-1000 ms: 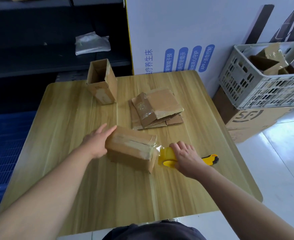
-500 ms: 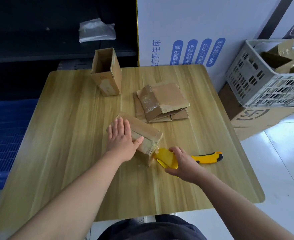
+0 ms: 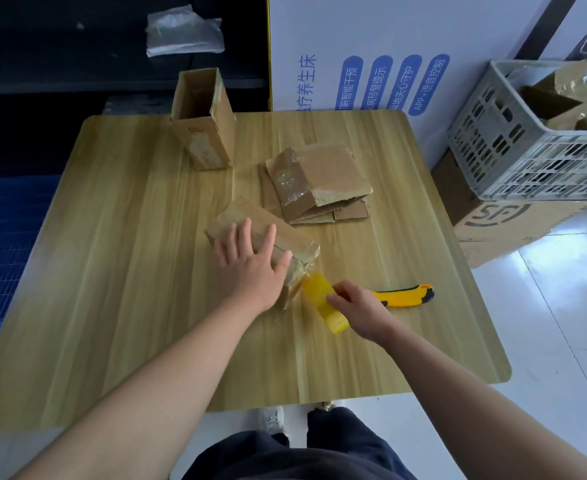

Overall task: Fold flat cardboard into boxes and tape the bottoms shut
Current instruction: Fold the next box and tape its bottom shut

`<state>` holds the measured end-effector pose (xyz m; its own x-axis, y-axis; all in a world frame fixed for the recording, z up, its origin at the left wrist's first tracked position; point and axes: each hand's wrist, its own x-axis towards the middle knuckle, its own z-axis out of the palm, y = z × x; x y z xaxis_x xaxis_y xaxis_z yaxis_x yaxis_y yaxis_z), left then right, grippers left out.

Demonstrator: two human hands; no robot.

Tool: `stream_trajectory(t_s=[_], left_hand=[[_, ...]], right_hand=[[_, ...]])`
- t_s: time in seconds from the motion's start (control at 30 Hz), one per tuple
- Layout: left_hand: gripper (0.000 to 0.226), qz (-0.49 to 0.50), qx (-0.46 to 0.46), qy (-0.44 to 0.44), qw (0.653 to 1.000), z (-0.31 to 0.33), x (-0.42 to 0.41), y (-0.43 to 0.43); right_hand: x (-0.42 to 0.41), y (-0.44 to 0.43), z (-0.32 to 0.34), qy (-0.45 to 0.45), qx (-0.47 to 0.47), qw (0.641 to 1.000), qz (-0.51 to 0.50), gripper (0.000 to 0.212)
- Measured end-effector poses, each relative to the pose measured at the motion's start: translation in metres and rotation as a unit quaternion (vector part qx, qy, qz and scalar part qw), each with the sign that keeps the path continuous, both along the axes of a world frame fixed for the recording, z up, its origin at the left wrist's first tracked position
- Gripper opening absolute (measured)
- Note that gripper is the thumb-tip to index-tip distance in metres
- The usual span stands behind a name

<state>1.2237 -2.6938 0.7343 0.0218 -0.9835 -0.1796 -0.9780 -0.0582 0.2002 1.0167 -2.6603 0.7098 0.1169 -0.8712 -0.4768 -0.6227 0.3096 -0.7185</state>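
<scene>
Wooden table (image 3: 112,271): upright box (image 3: 205,133) at the far edge, open top. Flat cardboard stack (image 3: 323,181) right of centre. Lying box (image 3: 241,213) at centre, left hand (image 3: 250,268) flat on it, fingers spread, pressing. Right hand (image 3: 361,306) curled round yellow tape roll (image 3: 319,296), just beside the lying box's near end. Utility knife (image 3: 406,296) behind that hand.

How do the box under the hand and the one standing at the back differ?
The near box lies on its side; the far box stands upright, open end up. The left hand presses the near box; nothing touches the far box. The right hand holds a tape roll at the near box's end, not the far box's. Both are brown cardboard.
</scene>
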Motion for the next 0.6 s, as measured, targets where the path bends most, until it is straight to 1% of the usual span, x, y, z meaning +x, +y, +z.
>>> stream_trajectory(t_s=[0.1,0.2,0.27,0.3,0.33,0.37,0.4,0.43,0.5,0.53,0.6], left_hand=[[0.076,-0.003,0.040,-0.012,0.999,-0.006,-0.004,0.004],[0.075,-0.008,0.066,-0.034,0.997,-0.006,0.002,-0.003],[0.071,0.007,0.063,-0.045,0.997,-0.002,-0.003,0.000],[0.069,0.038,0.048,-0.033,0.998,0.000,-0.008,0.005],[0.070,0.090,0.021,-0.010,0.996,0.000,-0.015,0.011],[0.074,0.162,-0.013,0.022,0.986,0.001,-0.023,0.018],[0.079,0.244,-0.043,0.065,0.967,0.001,-0.031,0.023],[0.082,0.323,-0.057,0.123,0.937,0.002,-0.039,0.028],[0.084,0.433,-0.049,0.246,0.866,0.005,-0.052,0.035],[0.084,0.460,-0.041,0.286,0.840,0.004,-0.057,0.039],[0.091,0.475,-0.026,0.326,0.817,-0.002,-0.069,0.049]], right_hand=[[-0.007,0.000,-0.005,-0.036,0.006,0.999,0.002,0.018],[-0.010,-0.003,-0.009,-0.063,0.022,0.998,0.016,0.019],[-0.013,-0.008,-0.009,-0.086,0.036,0.995,0.024,0.018],[-0.014,-0.011,-0.008,-0.098,0.042,0.994,0.029,0.016],[-0.015,-0.013,-0.008,-0.110,0.049,0.992,0.034,0.014],[-0.017,-0.016,-0.008,-0.120,0.056,0.990,0.039,0.012],[-0.018,-0.019,-0.008,-0.127,0.063,0.989,0.046,0.012],[-0.020,-0.021,-0.009,-0.130,0.071,0.988,0.054,0.012],[-0.023,-0.026,-0.013,-0.127,0.084,0.986,0.070,0.011],[-0.025,-0.028,-0.015,-0.124,0.088,0.985,0.077,0.011],[-0.028,-0.032,-0.017,-0.120,0.094,0.984,0.088,0.011]])
